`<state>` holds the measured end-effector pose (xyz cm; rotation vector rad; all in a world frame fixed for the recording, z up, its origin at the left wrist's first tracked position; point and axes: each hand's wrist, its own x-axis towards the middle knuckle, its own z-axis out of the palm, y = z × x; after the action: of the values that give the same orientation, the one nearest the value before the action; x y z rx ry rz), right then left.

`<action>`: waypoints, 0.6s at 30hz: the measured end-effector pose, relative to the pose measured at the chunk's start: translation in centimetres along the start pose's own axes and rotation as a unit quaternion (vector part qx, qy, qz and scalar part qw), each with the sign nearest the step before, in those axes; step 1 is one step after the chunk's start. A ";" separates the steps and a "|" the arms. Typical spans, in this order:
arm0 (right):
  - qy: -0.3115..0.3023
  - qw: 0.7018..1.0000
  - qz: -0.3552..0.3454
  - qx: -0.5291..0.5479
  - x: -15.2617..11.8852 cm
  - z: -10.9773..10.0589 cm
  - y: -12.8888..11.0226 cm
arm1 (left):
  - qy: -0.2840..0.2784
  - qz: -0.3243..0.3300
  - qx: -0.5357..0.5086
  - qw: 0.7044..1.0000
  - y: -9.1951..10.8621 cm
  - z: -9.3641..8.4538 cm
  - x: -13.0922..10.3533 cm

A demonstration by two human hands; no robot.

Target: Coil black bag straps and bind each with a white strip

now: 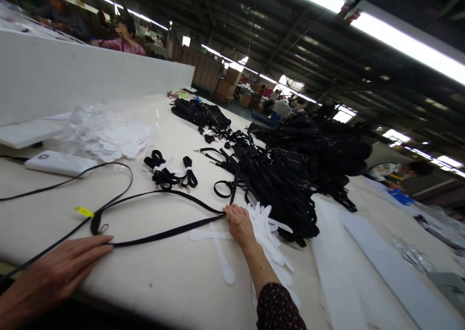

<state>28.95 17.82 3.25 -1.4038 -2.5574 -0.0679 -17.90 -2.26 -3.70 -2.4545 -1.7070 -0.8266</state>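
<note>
A long black strap [169,231] lies looped over the table between my hands, with a metal hook [104,229] at its left end. My left hand [60,272] is closed on the strap beside this hook, fingers stretched and pressed together. My right hand [239,223] pinches the folded strap at its right end. White paper-like strips [221,259] lie beside and partly under my right wrist. A thin black cord with a yellow tag [84,211] crosses the table near my left hand. Bundled straps [163,170] with white bands lie beyond.
A large heap of black straps [276,189] spreads behind my right hand, with black bags [312,136] farther back. Clear plastic and white pieces [116,136] lie at left by a white device [60,161]. White panels [337,262] cover the right side. Other people sit beyond the partition [90,73].
</note>
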 end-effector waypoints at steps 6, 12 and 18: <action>-0.018 1.000 0.002 0.007 1.4 -0.9 0.6 | -0.033 0.009 0.021 0.999 -0.5 0.6 2.4; 0.012 0.996 -0.016 0.082 1.9 -0.9 2.3 | -0.021 -0.044 0.009 0.999 1.4 -0.4 6.3; 0.069 0.990 0.006 0.125 2.1 -1.2 4.1 | -0.014 -0.044 0.006 0.999 1.7 -0.6 8.5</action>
<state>31.51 21.66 4.60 -1.2717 -2.3500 0.1470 -14.54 4.15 1.04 -2.4086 -1.8362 -0.7913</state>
